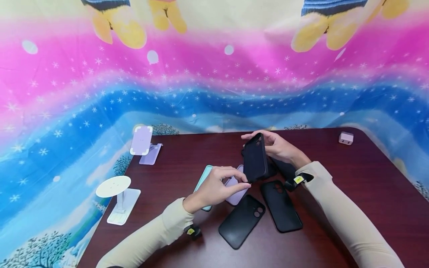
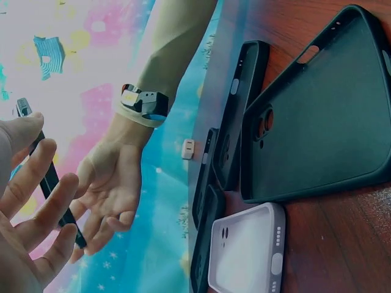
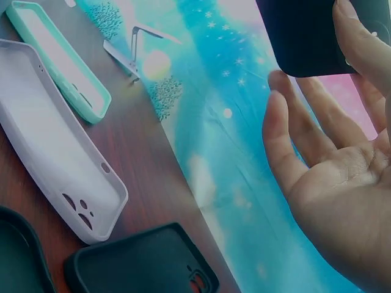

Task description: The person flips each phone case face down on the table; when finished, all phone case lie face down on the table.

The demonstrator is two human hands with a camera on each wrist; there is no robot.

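Pink and blue cloth [image 1: 214,74], printed with snowflakes, hangs behind everything I have in front of me. Below it spreads the dark reddish-brown tabletop [image 1: 187,149], with my pale sleeves [image 1: 355,227] reaching in over it.

My right hand [image 1: 283,149] grips a black phone case [image 1: 255,158] by its upper part, thumb on one side and fingers on the other. My left hand [image 1: 218,186] pinches the lower corner of that same case between thumb and forefinger, its other fingers spaced apart. The case is tilted and raised above the table, camera opening at the top.

Over to the left are two stands — a white round-topped stand [image 1: 114,186], and a lilac phone stand [image 1: 142,140] farther back.

Under and around my hands lie more cases: one black case [image 1: 236,223] nearest me, another black case [image 1: 281,206] to its right, and further black cases [image 2: 211,207] partly hidden. A lilac case [image 3: 55,146] lies open side up, near a mint case [image 3: 58,67] that is partly covered by my left hand in the head view.

Smallest is the white charger plug [image 1: 346,138] — far right, well apart from the cases.
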